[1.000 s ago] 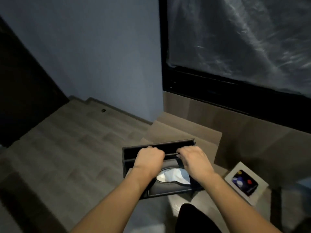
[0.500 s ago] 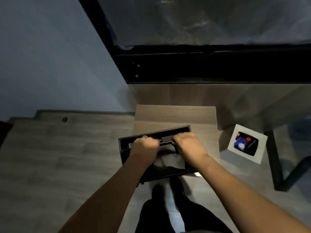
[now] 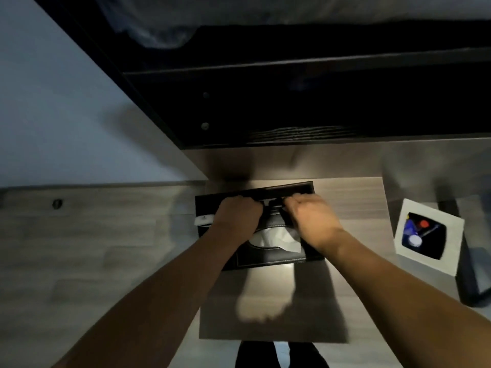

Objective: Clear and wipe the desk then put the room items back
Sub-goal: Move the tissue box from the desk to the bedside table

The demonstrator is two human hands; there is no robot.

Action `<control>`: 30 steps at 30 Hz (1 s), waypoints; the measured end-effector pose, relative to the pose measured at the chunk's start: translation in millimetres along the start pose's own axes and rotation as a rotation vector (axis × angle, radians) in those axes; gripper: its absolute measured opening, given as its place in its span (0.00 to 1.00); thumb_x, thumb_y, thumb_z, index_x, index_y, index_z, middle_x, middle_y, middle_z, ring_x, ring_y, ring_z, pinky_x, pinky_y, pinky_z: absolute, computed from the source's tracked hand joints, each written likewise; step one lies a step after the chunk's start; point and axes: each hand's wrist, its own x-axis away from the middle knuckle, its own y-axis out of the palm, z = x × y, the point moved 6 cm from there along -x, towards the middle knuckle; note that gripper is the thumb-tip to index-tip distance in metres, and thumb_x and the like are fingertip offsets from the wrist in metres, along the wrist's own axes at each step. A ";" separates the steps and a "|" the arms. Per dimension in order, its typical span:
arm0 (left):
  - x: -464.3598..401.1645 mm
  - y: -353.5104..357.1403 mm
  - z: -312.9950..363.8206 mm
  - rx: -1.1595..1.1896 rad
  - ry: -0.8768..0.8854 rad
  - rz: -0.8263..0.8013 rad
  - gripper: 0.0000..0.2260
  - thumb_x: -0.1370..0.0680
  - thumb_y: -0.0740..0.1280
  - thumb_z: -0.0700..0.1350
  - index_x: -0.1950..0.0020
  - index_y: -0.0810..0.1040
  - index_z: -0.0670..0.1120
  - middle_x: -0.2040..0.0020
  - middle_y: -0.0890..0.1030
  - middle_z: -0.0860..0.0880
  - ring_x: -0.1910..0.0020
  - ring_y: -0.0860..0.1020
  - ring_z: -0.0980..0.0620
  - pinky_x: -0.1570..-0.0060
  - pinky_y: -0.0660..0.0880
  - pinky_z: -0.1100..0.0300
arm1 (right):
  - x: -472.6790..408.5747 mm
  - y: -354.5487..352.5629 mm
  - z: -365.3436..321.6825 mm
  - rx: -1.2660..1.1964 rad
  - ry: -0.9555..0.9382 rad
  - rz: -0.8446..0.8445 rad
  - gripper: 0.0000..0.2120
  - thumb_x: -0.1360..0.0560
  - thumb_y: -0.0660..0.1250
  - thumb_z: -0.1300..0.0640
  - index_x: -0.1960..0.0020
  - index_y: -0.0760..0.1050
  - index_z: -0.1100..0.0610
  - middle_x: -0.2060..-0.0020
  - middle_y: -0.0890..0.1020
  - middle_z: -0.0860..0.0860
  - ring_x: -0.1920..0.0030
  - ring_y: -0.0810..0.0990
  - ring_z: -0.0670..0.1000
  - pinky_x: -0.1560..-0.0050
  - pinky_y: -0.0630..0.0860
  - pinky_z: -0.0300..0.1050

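One head-worn camera looks steeply down from close above the tabletop (image 3: 345,197), facing the dark window frame (image 3: 292,102) at twelve o'clock, floor (image 3: 79,248) at nine.

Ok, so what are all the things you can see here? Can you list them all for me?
Black leather-look tissue box holder: one, black, held above the small wooden table.
White tissue: one, white, sticking out of the holder's top slot.
Small white item: one, white, at the holder's left side; too blurred to identify.
Small wooden table: one, grey-brown, below the hands against the wall panel.
White square bin with black liner: one, white, on the floor right of the table, holding blue, red and white bits.
Wood-pattern floor: grey-brown, on the left.
Left hand: one, gripping the holder's far part.
Right hand: one, gripping beside it.
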 end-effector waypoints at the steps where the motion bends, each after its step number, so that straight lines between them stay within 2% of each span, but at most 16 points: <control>1: -6.2 -4.0 -1.9 -0.012 -0.002 0.001 0.10 0.22 0.61 0.41 0.44 0.79 0.47 0.49 0.82 0.46 0.49 0.80 0.44 0.54 0.73 0.55 | -6.8 -3.9 2.7 -0.003 0.018 0.002 0.17 0.38 0.74 0.56 0.50 0.77 0.57 0.58 0.80 0.54 0.57 0.80 0.58 0.55 0.74 0.46; 3: -18.3 -10.5 -6.9 -0.035 -0.007 0.008 0.10 0.21 0.61 0.40 0.44 0.79 0.47 0.49 0.82 0.46 0.49 0.80 0.45 0.54 0.72 0.55 | -20.0 -10.8 6.0 -0.024 0.051 0.053 0.14 0.31 0.71 0.54 0.47 0.76 0.56 0.54 0.80 0.53 0.52 0.80 0.57 0.52 0.72 0.44; 7: -36.3 -21.1 -17.5 -0.044 -0.009 0.042 0.11 0.21 0.61 0.40 0.42 0.78 0.47 0.46 0.81 0.46 0.46 0.79 0.45 0.53 0.72 0.55 | -37.7 -19.3 14.0 -0.038 0.086 0.134 0.07 0.24 0.65 0.56 0.47 0.76 0.56 0.53 0.80 0.53 0.52 0.80 0.58 0.55 0.70 0.45; 9: -35.2 -17.9 -18.2 -0.031 -0.029 0.035 0.12 0.22 0.61 0.40 0.40 0.76 0.46 0.45 0.81 0.46 0.45 0.78 0.44 0.52 0.73 0.54 | -36.2 -15.5 17.3 -0.047 0.089 0.104 0.08 0.26 0.67 0.57 0.47 0.75 0.56 0.52 0.80 0.53 0.51 0.80 0.57 0.54 0.71 0.45; 12: -18.4 -19.5 -15.4 0.060 -0.086 0.073 0.17 0.22 0.62 0.40 0.33 0.72 0.45 0.39 0.77 0.45 0.40 0.75 0.44 0.46 0.74 0.51 | -20.0 -24.7 17.2 -0.247 0.131 0.098 0.16 0.26 0.67 0.57 0.39 0.75 0.57 0.46 0.79 0.54 0.45 0.78 0.58 0.45 0.72 0.45; 16: 36.5 -66.3 4.4 0.229 -0.104 0.254 0.18 0.21 0.64 0.42 0.31 0.72 0.43 0.35 0.76 0.44 0.35 0.73 0.42 0.39 0.72 0.51 | 40.8 -86.9 2.1 -0.448 0.253 0.234 0.19 0.23 0.65 0.56 0.34 0.72 0.60 0.39 0.77 0.57 0.38 0.75 0.58 0.35 0.68 0.46; 19: 83.5 -112.7 17.1 0.282 -0.082 0.430 0.17 0.22 0.62 0.45 0.37 0.78 0.39 0.41 0.80 0.41 0.42 0.79 0.41 0.40 0.75 0.51 | 97.3 -141.2 -14.3 -0.506 0.304 0.323 0.20 0.23 0.64 0.57 0.33 0.70 0.60 0.38 0.76 0.57 0.37 0.73 0.58 0.33 0.67 0.48; 21: 103.8 -136.7 22.1 0.311 -0.088 0.523 0.16 0.22 0.65 0.44 0.38 0.78 0.39 0.40 0.80 0.40 0.41 0.79 0.40 0.38 0.74 0.49 | 130.4 -167.5 -20.2 -0.508 0.317 0.372 0.20 0.23 0.64 0.58 0.32 0.70 0.61 0.37 0.75 0.57 0.36 0.72 0.57 0.32 0.66 0.48; 25: 115.3 -184.3 51.5 0.271 0.024 0.634 0.17 0.26 0.73 0.42 0.38 0.78 0.39 0.40 0.80 0.42 0.41 0.79 0.42 0.38 0.75 0.50 | 182.6 -191.2 -2.3 -0.522 0.424 0.460 0.23 0.22 0.62 0.57 0.28 0.66 0.59 0.30 0.70 0.55 0.29 0.66 0.54 0.28 0.59 0.43; 30: 114.6 -232.6 122.8 0.234 0.210 0.738 0.17 0.26 0.74 0.42 0.39 0.79 0.41 0.41 0.81 0.43 0.42 0.80 0.44 0.40 0.75 0.52 | 263.1 -197.7 48.3 -0.538 0.609 0.573 0.24 0.23 0.63 0.56 0.27 0.66 0.57 0.29 0.69 0.53 0.28 0.66 0.52 0.28 0.59 0.44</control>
